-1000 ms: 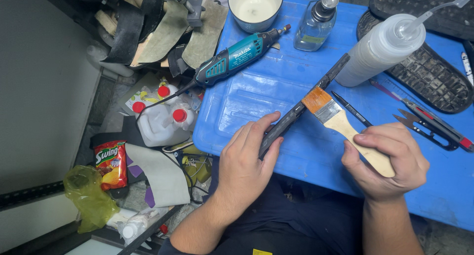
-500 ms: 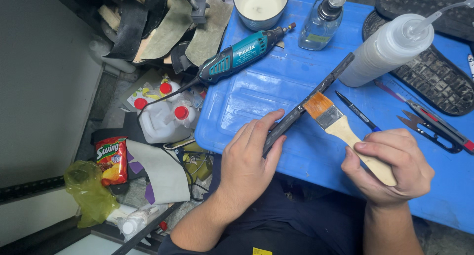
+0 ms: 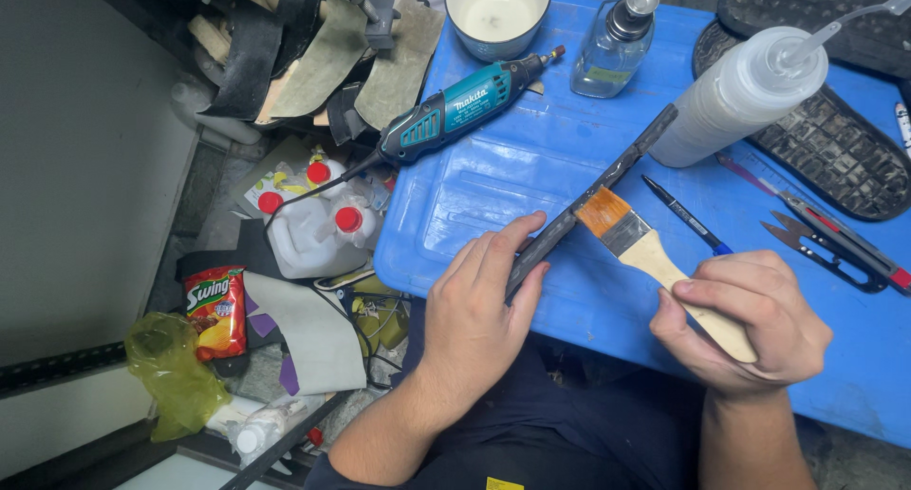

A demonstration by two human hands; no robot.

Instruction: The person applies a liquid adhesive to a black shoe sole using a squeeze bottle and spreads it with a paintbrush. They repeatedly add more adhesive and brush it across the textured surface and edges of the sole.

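Note:
My left hand [image 3: 479, 305] grips the near end of a long dark strip [image 3: 607, 182] that lies slanted across the blue plastic lid [image 3: 503, 182]. My right hand [image 3: 745, 324] holds the wooden handle of a flat paintbrush [image 3: 631, 234]. Its orange bristles touch the strip about halfway along its length. The strip's far end reaches a white squeeze bottle [image 3: 735, 96].
A teal rotary tool [image 3: 455, 110], a white bowl [image 3: 498, 11] and a small glass bottle [image 3: 615, 44] lie at the back. A pen [image 3: 685, 215], snips [image 3: 826, 248] and black shoe soles [image 3: 840, 153] are on the right. Jugs [image 3: 308, 229], scraps and a snack bag [image 3: 213, 310] clutter the floor on the left.
The brush bristles have stayed on the strip, sliding slightly along it. Both hands keep their grips; the view has shifted a little.

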